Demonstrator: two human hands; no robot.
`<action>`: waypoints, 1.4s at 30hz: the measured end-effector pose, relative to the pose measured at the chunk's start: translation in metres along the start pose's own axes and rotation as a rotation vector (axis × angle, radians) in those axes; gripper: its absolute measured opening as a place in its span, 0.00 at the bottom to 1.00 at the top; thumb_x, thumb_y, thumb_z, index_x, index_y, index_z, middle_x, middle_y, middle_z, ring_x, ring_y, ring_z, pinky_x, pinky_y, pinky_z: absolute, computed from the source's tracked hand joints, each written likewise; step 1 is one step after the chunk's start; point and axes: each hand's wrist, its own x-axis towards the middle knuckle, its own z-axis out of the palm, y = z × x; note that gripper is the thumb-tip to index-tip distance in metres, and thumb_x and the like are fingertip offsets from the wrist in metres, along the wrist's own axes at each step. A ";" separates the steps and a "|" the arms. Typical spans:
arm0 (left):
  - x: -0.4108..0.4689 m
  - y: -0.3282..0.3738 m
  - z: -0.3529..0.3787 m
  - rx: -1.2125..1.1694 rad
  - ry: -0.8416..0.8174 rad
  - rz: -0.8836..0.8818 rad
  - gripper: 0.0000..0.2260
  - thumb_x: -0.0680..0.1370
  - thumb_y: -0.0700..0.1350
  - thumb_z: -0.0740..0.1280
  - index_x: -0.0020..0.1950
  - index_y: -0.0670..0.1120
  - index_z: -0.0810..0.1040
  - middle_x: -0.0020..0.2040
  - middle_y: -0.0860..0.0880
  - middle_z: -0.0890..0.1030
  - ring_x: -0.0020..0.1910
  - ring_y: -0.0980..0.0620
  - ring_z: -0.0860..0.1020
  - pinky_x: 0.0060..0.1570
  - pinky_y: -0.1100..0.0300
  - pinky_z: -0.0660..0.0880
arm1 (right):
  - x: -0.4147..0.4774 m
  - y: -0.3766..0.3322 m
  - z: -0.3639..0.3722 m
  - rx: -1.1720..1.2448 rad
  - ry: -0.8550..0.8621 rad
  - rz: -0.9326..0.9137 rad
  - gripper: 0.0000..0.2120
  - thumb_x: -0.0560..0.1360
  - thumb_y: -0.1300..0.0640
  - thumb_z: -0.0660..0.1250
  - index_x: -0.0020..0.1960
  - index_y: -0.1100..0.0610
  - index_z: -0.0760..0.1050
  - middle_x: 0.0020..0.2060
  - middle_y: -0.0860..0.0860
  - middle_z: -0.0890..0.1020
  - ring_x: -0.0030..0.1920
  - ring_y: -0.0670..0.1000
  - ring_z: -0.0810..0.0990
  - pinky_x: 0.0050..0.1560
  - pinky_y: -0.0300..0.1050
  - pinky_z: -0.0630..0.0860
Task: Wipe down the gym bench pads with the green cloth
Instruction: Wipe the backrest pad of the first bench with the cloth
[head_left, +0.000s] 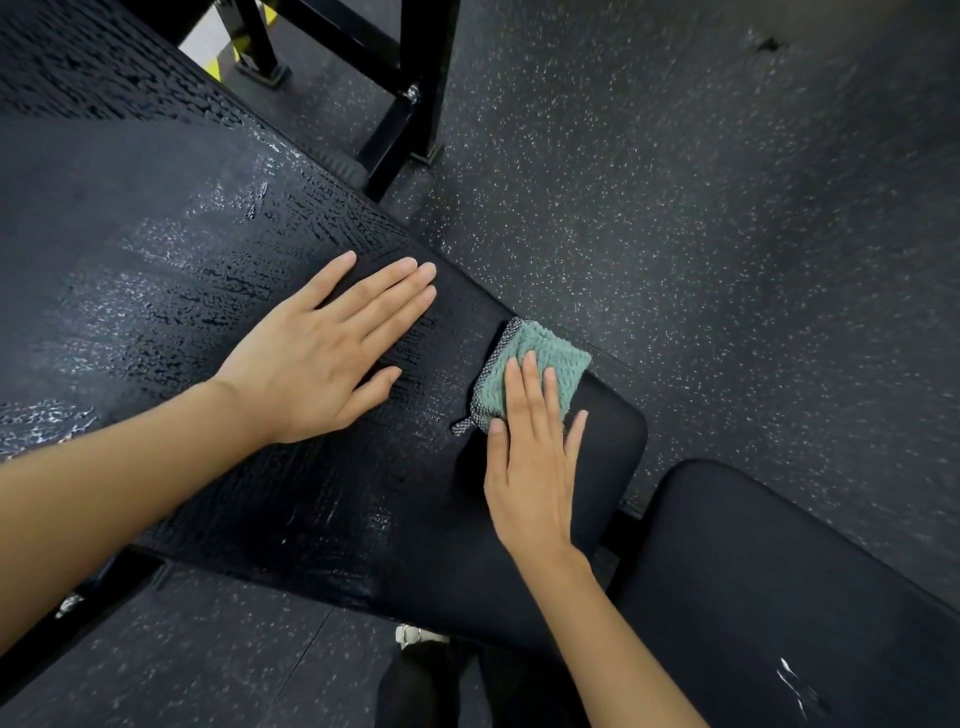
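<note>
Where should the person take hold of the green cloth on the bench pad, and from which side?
Probably by the folded bulk, from above. The green cloth lies flat and thick under the straight fingers of the right hand, near the edge of the bench pad. The fingers could curl over its far fold, thumb against the grey trim. The small corner loop looks too thin for wiping.

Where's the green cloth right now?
Head view, right of centre: green cloth on the long bench pad, at its right edge, under the fingers of the right hand.
</note>
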 end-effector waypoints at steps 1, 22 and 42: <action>0.000 0.000 0.000 0.000 0.000 -0.001 0.31 0.81 0.55 0.48 0.81 0.40 0.52 0.82 0.43 0.51 0.81 0.46 0.52 0.78 0.43 0.49 | 0.002 -0.001 0.000 -0.006 0.009 0.005 0.26 0.81 0.47 0.41 0.78 0.44 0.42 0.78 0.40 0.44 0.77 0.42 0.37 0.75 0.50 0.31; 0.001 0.001 0.000 -0.010 0.004 -0.007 0.31 0.82 0.54 0.48 0.81 0.40 0.52 0.82 0.43 0.52 0.81 0.47 0.52 0.78 0.43 0.50 | -0.037 -0.055 0.034 0.105 0.029 -0.081 0.26 0.84 0.49 0.46 0.80 0.51 0.44 0.80 0.45 0.45 0.79 0.51 0.42 0.77 0.49 0.40; 0.001 0.001 0.002 -0.020 0.034 -0.003 0.31 0.82 0.55 0.47 0.81 0.40 0.52 0.82 0.44 0.52 0.81 0.47 0.52 0.78 0.43 0.50 | -0.027 -0.044 0.033 0.105 0.076 0.065 0.26 0.84 0.48 0.44 0.80 0.50 0.44 0.79 0.43 0.44 0.79 0.49 0.39 0.77 0.55 0.45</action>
